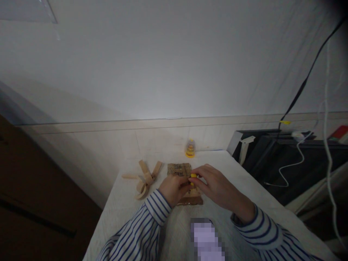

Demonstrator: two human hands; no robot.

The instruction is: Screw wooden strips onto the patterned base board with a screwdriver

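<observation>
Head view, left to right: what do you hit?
Dark brown panel → tan strap-like bundle → left hand → small yellow piece → right hand → hanging white cord.

Left hand [174,190], right hand [214,184] close together, fingers [200,170] pinched, forearms [133,232] angled inward

The left hand [174,189] and right hand [214,184] partly hide a yellow piece [193,175] too small to make out, and cover part of the brown packet [179,168], its print unreadable. A blurred, phone-like object [207,240] is cut off at the bottom.
</observation>
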